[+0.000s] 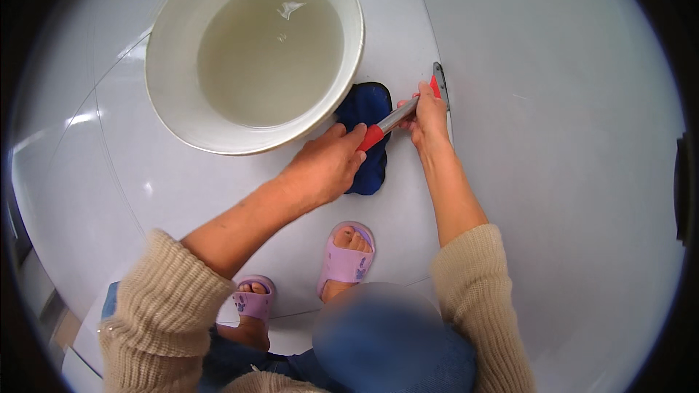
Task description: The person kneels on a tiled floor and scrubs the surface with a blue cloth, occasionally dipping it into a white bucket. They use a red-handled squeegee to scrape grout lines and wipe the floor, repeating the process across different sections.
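A scraper (pixel 400 114) with a metal shaft, red grip and red collar lies slantwise between my hands. My left hand (pixel 329 162) is closed around its red grip end. Near the head, my right hand (pixel 428 115) holds the shaft, with the thumb by the red collar. The grey scraper head (pixel 440 83) meets the line where the tiled floor joins the smooth pale surface at the right; its blade edge is too small to make out. Under the tool and my left hand, a dark blue cloth item (pixel 365 112) with black edging lies on the floor, partly hidden.
A large white bucket (pixel 177 114) of cloudy water stands at the upper left, close to my left hand. Glossy white floor tiles (pixel 218 196) surround it. The pale surface (pixel 557 147) fills the right side. My feet, in pink slippers (pixel 332 259), are below the cloth item.
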A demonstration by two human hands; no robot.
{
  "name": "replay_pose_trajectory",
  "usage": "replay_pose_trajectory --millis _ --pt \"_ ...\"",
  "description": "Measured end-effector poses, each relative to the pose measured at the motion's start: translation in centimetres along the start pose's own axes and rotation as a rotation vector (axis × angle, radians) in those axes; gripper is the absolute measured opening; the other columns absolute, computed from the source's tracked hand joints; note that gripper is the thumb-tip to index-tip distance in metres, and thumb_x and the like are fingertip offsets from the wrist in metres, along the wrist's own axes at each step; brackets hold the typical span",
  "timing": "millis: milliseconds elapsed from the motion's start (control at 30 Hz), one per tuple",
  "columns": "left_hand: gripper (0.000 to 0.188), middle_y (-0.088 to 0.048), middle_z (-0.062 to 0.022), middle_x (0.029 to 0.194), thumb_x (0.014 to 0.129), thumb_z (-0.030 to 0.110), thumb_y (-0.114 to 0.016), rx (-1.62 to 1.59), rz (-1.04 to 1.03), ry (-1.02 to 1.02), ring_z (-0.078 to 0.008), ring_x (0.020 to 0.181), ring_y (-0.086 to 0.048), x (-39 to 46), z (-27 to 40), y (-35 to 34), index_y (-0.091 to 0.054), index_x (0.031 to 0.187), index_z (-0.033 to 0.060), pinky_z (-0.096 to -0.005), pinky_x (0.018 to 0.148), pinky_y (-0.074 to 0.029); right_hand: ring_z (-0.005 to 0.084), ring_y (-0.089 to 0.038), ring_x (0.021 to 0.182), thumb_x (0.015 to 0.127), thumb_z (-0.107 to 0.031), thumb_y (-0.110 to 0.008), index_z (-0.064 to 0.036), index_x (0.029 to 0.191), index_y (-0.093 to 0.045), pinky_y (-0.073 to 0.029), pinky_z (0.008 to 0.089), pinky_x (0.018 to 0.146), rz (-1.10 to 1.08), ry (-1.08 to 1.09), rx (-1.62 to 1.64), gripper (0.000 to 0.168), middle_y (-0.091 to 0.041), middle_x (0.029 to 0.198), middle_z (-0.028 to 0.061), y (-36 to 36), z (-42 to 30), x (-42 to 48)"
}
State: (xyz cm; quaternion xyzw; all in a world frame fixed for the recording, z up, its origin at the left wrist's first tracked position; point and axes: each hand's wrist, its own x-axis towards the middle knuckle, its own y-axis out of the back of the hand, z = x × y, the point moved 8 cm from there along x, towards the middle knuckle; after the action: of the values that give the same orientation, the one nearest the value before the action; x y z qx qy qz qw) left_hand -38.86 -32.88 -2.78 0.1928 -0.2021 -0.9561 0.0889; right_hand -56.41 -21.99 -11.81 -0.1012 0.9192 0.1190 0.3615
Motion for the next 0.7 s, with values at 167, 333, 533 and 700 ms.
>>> replay_pose_trajectory --millis 167,333,533,700 --pt "0.037 -0.054 -0.0204 0.093 0.093 0.017 -0.051 0.203 -0.142 -0.119 -0.0366 0.072 -0.061 -0.7 1.7 -0.9 -0.045 0.125 -0.0014 -0.0431 0.065 -0.052 0.0244 -0.062 0.058 0.093 -0.035 -0.048 -0.001 0.097 -0.048 -0.044 0.0339 0.035 0.104 -0.003 0.098 0.034 -0.06 0.075 0.0172 3.5 2.4 -1.2" --pt "0.04 -0.056 -0.0188 0.089 0.089 0.016 -0.057 0.311 -0.258 -0.138 -0.0342 0.064 -0.064 -4.2 1.5 -4.2 -0.046 0.122 -0.003 -0.0389 0.057 -0.054 0.025 -0.064 0.063 0.094 -0.035 -0.047 -0.001 0.097 -0.047 -0.044 0.0342 0.035 0.121 -0.137 0.093 0.035 -0.057 0.081 0.0164 8.0 7.7 -6.0" --pt "0.042 -0.055 -0.0186 0.092 0.089 0.016 -0.055 0.182 0.031 -0.261 -0.0362 0.073 -0.061 -1.1 0.9 -1.2 -0.047 0.127 -0.0015 -0.0431 0.064 -0.052 0.0235 -0.064 0.064 0.094 -0.034 -0.046 -0.001 0.093 -0.046 -0.047 0.0347 0.039 0.026 -0.034 -0.018 0.033 -0.058 0.079 0.0147 3.8 1.7 -1.1" --pt "0.045 -0.056 -0.0189 0.093 0.088 0.018 -0.058 0.208 0.037 -0.221 -0.0374 0.077 -0.06 -0.4 -0.2 -1.7 -0.046 0.127 -0.0007 -0.0457 0.068 -0.05 0.025 -0.064 0.064 0.094 -0.034 -0.045 0.001 0.098 -0.045 -0.047 0.0362 0.04 -0.039 -0.039 0.001 0.035 -0.06 0.078 0.016 2.7 0.9 -2.2"
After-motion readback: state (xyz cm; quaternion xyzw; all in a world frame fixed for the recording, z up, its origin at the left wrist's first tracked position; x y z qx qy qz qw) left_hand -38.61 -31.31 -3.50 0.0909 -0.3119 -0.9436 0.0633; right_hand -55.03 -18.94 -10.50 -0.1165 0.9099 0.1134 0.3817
